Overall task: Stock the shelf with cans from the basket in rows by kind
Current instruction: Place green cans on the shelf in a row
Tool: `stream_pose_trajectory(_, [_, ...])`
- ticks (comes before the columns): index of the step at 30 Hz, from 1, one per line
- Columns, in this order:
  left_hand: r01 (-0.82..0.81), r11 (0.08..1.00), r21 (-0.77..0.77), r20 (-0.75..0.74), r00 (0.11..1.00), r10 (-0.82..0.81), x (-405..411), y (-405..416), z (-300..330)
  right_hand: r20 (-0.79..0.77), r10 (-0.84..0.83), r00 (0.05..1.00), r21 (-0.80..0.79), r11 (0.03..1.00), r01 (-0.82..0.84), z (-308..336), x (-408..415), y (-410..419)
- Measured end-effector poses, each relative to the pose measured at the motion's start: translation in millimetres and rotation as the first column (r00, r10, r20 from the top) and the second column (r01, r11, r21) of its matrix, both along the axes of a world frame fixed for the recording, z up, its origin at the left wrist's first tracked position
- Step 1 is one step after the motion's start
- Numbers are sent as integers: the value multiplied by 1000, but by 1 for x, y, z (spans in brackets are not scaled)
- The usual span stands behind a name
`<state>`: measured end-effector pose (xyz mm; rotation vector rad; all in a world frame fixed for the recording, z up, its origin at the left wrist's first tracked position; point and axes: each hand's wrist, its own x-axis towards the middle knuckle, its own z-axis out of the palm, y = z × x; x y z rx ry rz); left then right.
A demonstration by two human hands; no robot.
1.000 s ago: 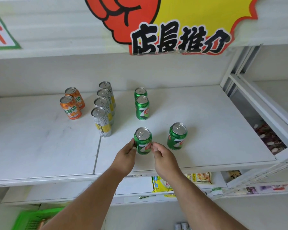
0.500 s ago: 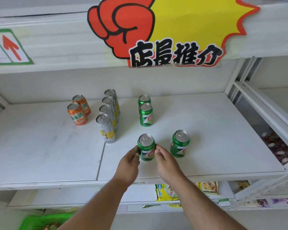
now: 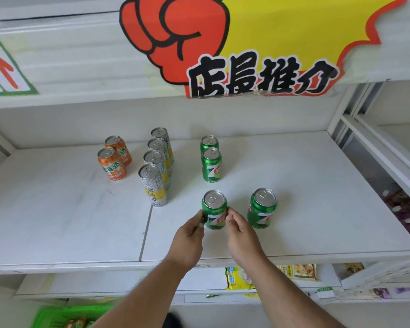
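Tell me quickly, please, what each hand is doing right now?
Left hand: pinching the green can.
Right hand: pinching the same can.

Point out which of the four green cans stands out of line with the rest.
The green can at front right: it stands alone, right of the green can held between the left hand and right hand, which lines up with the two behind.

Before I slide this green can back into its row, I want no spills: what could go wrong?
Both hands, left hand and right hand, only pinch the front green can low on its sides, so it could tip when pushed. A push off line may knock the silver can close to its left. The stray green can stands outside the row.
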<state>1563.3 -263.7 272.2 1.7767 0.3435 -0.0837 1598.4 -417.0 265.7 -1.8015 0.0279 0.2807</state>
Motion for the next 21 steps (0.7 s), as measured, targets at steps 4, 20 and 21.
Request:
stream_pose_trajectory(4, [27,1000,-4,-18,999,-27,16,4,1,-20,-41,999,12,999,42,-1,16,8])
stream_pose_trajectory(20, [51,998,45,-34,998,-50,86,16,8,-53,-100,994,-25,995,99,15,76,38])
stream_pose_trajectory(21, [54,997,48,-36,998,-53,89,17,9,-52,-103,993,-23,995,102,14,79,40])
